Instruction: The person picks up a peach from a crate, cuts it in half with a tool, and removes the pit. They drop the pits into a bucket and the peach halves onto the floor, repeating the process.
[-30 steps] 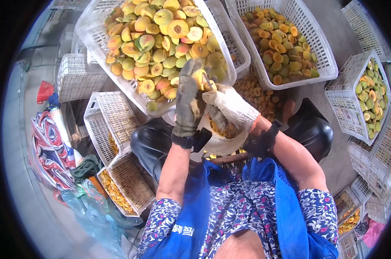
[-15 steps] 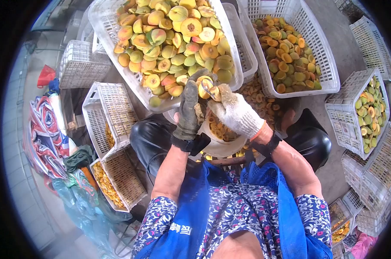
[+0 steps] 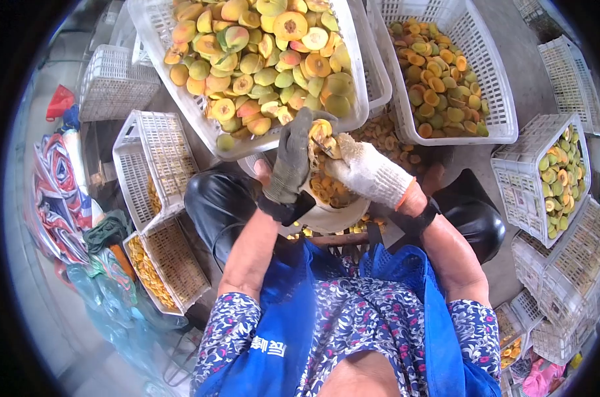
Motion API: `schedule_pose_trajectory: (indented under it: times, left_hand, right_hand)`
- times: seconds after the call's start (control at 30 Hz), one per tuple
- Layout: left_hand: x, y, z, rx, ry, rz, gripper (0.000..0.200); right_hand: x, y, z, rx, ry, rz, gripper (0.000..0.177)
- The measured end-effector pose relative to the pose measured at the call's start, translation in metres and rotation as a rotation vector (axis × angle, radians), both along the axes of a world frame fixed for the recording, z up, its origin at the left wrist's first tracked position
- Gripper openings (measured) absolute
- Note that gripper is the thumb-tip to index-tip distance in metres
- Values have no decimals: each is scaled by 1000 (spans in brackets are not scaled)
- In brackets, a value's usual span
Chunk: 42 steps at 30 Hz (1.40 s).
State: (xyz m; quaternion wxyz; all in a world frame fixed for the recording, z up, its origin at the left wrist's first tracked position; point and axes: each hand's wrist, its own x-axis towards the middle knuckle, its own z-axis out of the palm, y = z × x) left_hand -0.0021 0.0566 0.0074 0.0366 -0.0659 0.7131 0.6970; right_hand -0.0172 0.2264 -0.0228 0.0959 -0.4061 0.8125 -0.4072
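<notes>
My left hand (image 3: 292, 159), in a dark grey-green glove, is closed around a halved peach (image 3: 320, 128) with its yellow cut face up. My right hand (image 3: 374, 171), in a soiled white knitted glove, grips a small curved metal pitting tool (image 3: 327, 141), its tip at the peach flesh. The tool's handle is hidden in the glove. Both hands meet above a white bucket (image 3: 336, 218) holding brownish-orange pieces. Just beyond them, a white crate (image 3: 360, 86) is heaped with cut peaches (image 3: 260, 73).
Right of that crate stands another white crate (image 3: 502, 83) with darker orange peach halves (image 3: 439, 79). More crates line the left (image 3: 177, 159) and right (image 3: 511, 178), some with fruit in them. Plastic sheeting (image 3: 114, 298) lies at far left. Fruit scraps (image 3: 386, 139) are piled behind the bucket.
The tool and the peach have turned slightly between my hands, which stay together over the bucket. The whole view has shifted a little, with the crates appearing further left.
</notes>
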Motion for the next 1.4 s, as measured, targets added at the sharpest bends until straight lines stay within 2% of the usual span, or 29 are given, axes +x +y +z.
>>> schedule_pose_trajectory:
  times: [0.03, 0.1, 0.13, 0.17, 0.23, 0.27, 0.3, 0.33, 0.37, 0.4, 0.43, 0.47, 0.5, 0.53, 0.6, 0.67, 0.7, 0.73, 0.77, 0.83, 0.87, 0.97, 1.03, 1.17, 1.2, 1.23, 1.27, 1.33, 1.4]
  left_hand:
    - [-3, -2, -1, 140, -126, -3, 49]
    - [-10, -8, -6, 168, -180, -44, 50]
    - [-13, -12, -8, 193, -235, -93, 52]
    - [-14, -18, -8, 144, -308, -144, 48]
    - [-10, -6, 6, 274, -242, -77, 48]
    - [-6, 1, 12, 400, -179, -17, 49]
    - [-2, 5, 8, 396, -174, -18, 49]
    - [7, 10, -3, -84, 148, 104, 45]
    - [12, 14, -12, -566, 475, 225, 43]
    - [12, 18, -16, -569, 498, 229, 43]
    - [11, 22, -19, -32, 233, 345, 41]
    - [8, 22, -24, 507, -51, 425, 39]
    - [4, 15, -30, 440, 63, 272, 39]
    - [0, 8, -28, 436, 76, 261, 39]
    - [-5, -3, -24, 334, 55, 49, 41]
    - [-11, -9, -19, 302, 89, -55, 43]
    - [-13, -11, -19, 204, 85, -114, 43]
    - [-13, -12, -18, 110, 78, -171, 44]
    - [-11, -12, -18, 114, 62, -175, 44]
    - [-12, -11, -14, -75, 94, -192, 43]
    - [-11, -12, -15, -75, 89, -202, 43]
    - [-5, -11, -19, 77, 11, -206, 42]
    - [-1, -10, -16, 324, 35, -329, 41]
    - [2, -11, -5, 441, -112, -179, 41]
    - [2, -21, -18, 289, -64, -36, 43]
    - [-1, -27, -19, 140, -12, 106, 44]
    - [-4, -33, -17, 132, 8, 102, 44]
    - [-10, -40, -5, 53, -153, 465, 44]
    - [-34, -30, 20, 126, -62, 412, 43]
  right_hand:
    - [-1, 0, 1, 4, -2, 8, 16]
    - [-5, -1, 6, -117, -476, -34, 28]
    - [-6, 0, 12, -117, -475, -33, 28]
    - [-7, 2, 19, -150, -654, -51, 32]
    - [-8, 4, 23, -209, -985, -79, 39]
    - [-8, 4, 29, -212, -981, -77, 39]
    - [-8, 4, 37, -277, -1080, -62, 39]
    - [-6, 5, 44, -341, -1182, -45, 39]
    - [-6, 3, 49, -246, -1204, -86, 38]
    - [-8, 0, 53, -155, -1214, -127, 37]
    - [-7, -3, 30, -43, -948, -130, 39]
    - [2, -11, -28, -200, -310, -109, 43]
    - [3, -10, -5, -114, -452, -132, 43]
    - [3, -9, 18, -28, -599, -159, 44]
    - [1, -11, 9, -88, -552, -144, 38]
    - [0, -13, 7, -195, -693, -45, 33]
    - [0, -13, 24, -36, -546, -72, 29]
    - [2, -14, 18, -37, -554, -77, 29]
    - [5, -15, 7, 14, -441, -71, 27]
    - [13, -15, -8, 14, -209, -52, 24]
    - [14, -16, -15, 13, -214, -61, 24]
    - [21, -15, -18, -85, -370, -11, 22]
    - [30, -8, 6, -486, -1337, -8, 20]
    - [12, -2, 27, -362, -1540, 127, 20]
    - [12, -1, 18, -372, -1527, 140, 20]
    - [15, 1, 0, -144, -836, 270, 19]
    - [18, 4, -13, 78, -133, 353, 18]
    - [42, 11, -22, 316, -154, -29, 19]
    - [40, 10, -28, 425, -221, 39, 22]
